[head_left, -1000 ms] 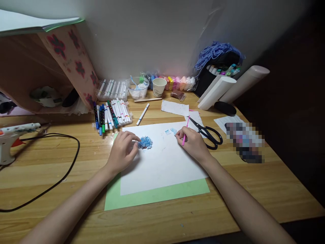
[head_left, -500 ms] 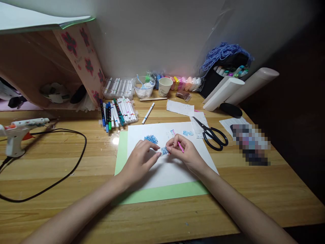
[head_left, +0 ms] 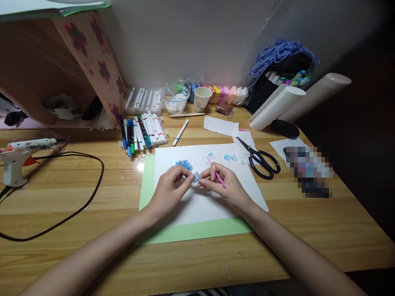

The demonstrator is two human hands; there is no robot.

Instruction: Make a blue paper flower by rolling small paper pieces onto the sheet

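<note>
My left hand (head_left: 173, 185) and my right hand (head_left: 226, 185) pinch a small blue-and-white striped piece of paper (head_left: 196, 177) between them, just above a white sheet (head_left: 185, 216). A thin pink stick (head_left: 221, 181) also rests in my right hand, tucked among the fingers. Behind my left fingertips lies a heap of blue paper curls (head_left: 184, 165). More striped paper pieces (head_left: 230, 158) lie farther back on the sheet, beyond my right hand. A light green sheet (head_left: 197, 235) shows under the white one.
Black-handled scissors (head_left: 262, 162) lie right of the sheet, partly over paper scraps. Markers (head_left: 143, 133), a paper cup (head_left: 202, 99) and a plastic bowl (head_left: 175, 100) stand at the back. A glue gun (head_left: 18, 160) with a looping cord (head_left: 98, 181) occupies the left side.
My left finger and thumb have closed on the striped paper piece, which has tilted and shifted slightly left. My right hand keeps its pinch and the pink stick. The camera view has shifted a little.
</note>
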